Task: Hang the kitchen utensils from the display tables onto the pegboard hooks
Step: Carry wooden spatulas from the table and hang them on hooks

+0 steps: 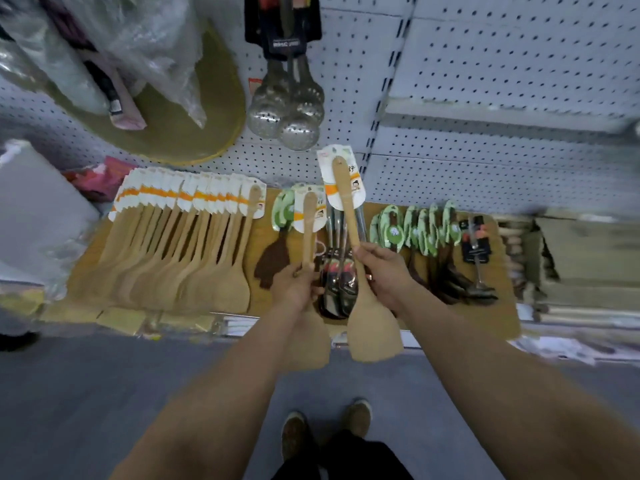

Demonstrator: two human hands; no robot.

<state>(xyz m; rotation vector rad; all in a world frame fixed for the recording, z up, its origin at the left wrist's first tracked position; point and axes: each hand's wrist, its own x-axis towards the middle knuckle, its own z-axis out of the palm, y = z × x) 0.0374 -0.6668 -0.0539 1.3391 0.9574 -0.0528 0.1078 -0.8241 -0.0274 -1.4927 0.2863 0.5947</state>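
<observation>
A person stood at a shop display with a carded bamboo utensil in each fist. The left hand (294, 284) had its fingers curled tightly round the handle of a wooden spatula (309, 233), with the blade hanging below the wrist and the paper card at the top pointing toward the wall. The right hand (381, 271) gripped a second wooden spatula (347, 211) at mid-handle and held it higher, so that its carded tip reached up across the lower edge of the white pegboard (485, 71). Whether the tip touched the board could not be told.

Both spatulas were held clear above the display table (259, 244). To the left on the table, a row of matching spatulas (180, 251) lay overlapped, blades toward the person. A dark brown spatula (273, 261) lay just beside the left hand. Green-carded utensils (419, 230) lay in a line to the right. Perforated metal ladles (287, 112) hung on the pegboard above the hands. The person's shoes (294, 434) showed on the grey floor (104, 393) below.
</observation>
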